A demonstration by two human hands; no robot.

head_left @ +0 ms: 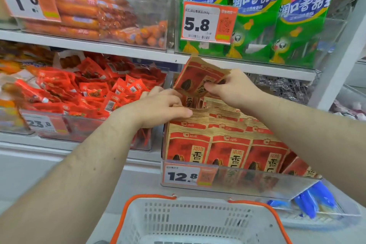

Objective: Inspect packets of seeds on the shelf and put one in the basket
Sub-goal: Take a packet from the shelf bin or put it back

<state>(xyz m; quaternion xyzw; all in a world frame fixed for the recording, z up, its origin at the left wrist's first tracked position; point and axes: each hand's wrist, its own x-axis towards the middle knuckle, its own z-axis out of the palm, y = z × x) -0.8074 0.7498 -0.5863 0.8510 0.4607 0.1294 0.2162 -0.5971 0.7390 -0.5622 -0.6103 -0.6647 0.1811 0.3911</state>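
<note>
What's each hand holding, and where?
Right hand pinches a raised seed packet at its lower right edge. Left hand rests on the shelved packets, holding nothing clearly.

Seed packets (pixel 227 148) stand in rows in a clear bin (pixel 257 182) on the lower shelf, right of a bin of small snack sachets (pixel 95 93). Right hand (pixel 235 89) holds one raised packet (pixel 198 77) above the back rows; left hand (pixel 160 109) rests on packets just left. Basket (pixel 198 222) sits below, in front. Sausage packs (pixel 277 16) on the shelf above.
</note>
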